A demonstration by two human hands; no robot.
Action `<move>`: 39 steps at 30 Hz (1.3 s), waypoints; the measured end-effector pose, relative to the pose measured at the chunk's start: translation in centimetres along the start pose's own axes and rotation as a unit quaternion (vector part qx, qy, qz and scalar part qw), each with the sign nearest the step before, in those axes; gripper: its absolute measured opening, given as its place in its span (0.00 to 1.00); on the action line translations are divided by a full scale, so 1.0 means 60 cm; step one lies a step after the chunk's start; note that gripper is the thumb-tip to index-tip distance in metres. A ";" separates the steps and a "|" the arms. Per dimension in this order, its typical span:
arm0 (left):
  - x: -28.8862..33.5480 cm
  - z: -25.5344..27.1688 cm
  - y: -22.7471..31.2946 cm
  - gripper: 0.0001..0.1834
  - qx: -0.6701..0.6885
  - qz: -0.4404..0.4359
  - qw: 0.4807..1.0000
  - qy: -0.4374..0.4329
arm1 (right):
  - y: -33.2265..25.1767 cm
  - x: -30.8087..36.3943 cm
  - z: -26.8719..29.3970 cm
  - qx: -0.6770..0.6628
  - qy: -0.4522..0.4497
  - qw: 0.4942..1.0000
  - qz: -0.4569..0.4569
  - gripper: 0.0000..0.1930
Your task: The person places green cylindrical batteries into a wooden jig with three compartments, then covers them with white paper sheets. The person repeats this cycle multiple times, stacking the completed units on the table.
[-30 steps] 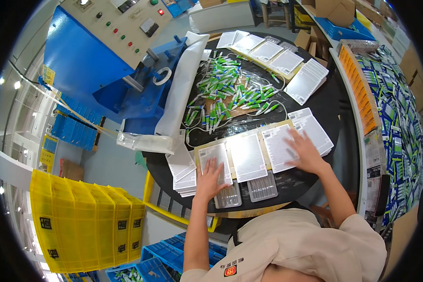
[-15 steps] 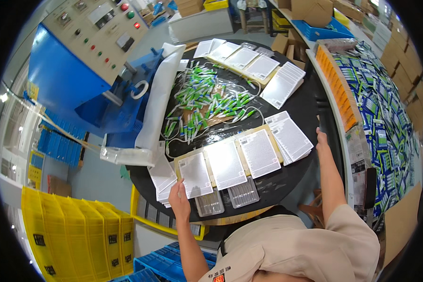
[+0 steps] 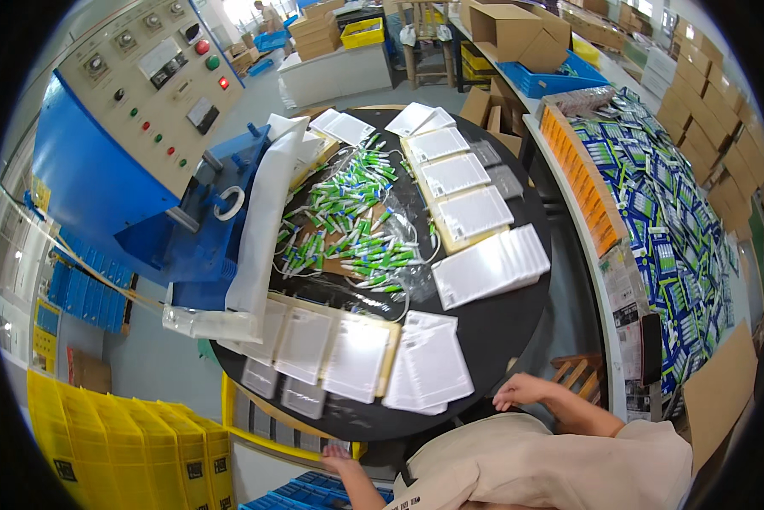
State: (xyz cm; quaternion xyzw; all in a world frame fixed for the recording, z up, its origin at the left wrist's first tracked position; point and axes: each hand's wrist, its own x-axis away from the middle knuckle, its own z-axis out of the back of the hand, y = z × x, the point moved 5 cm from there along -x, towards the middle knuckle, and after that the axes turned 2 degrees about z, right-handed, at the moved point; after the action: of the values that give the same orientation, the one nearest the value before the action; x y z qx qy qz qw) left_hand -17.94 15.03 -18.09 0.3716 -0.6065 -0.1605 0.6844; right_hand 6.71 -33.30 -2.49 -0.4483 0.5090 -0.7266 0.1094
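Observation:
My left hand (image 3: pixel 338 460) is low beside the front edge of a yellow tray (image 3: pixel 293 455), its fingers closed at a clear plastic shell (image 3: pixel 339 444). My right hand (image 3: pixel 522 391) is off the near right edge of the round black table (image 3: pixel 492 340), fingers loosely bent and apart, with nothing visible in them. Closest to it on the table is a fanned stack of white printed cards (image 3: pixel 429 361). Left of that stack, more cards (image 3: pixel 355 357) lie in a row on a cream fixture (image 3: pixel 390 361), over clear plastic shells (image 3: pixel 303 396) that stick out at the table edge.
Green-and-white pens (image 3: pixel 356 191) lie heaped mid-table. A second card fixture (image 3: pixel 475 240) sits on the right. A blue machine (image 3: pixel 114 161) overhangs the left side. Yellow crates (image 3: pixel 127 433) stand at lower left; packed blister cards (image 3: pixel 654 229) fill the right bench.
The table has turned clockwise: the near fixture moved left and the far one came round on the right. My right hand left the table edge; my left hand dropped from the cards to the tray.

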 end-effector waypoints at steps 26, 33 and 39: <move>-0.137 -0.305 0.224 0.32 -0.053 0.102 0.921 -0.373 | -0.274 -0.186 -0.080 0.675 0.212 0.591 0.387 0.27; -0.100 -0.212 0.203 0.26 -0.162 -0.017 0.970 -0.180 | -0.287 -0.070 0.011 0.657 0.320 0.572 0.373 0.25; 0.320 -0.223 0.225 0.11 -0.153 -0.698 0.683 -0.151 | -0.200 -0.102 0.032 0.710 0.297 0.561 0.306 0.26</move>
State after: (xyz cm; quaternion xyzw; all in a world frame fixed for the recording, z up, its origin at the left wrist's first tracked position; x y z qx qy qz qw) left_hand -4.26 15.43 5.19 0.5481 -0.2334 -0.7365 0.3205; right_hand 15.29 -25.26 4.42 0.1975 -0.0613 -0.8683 0.4508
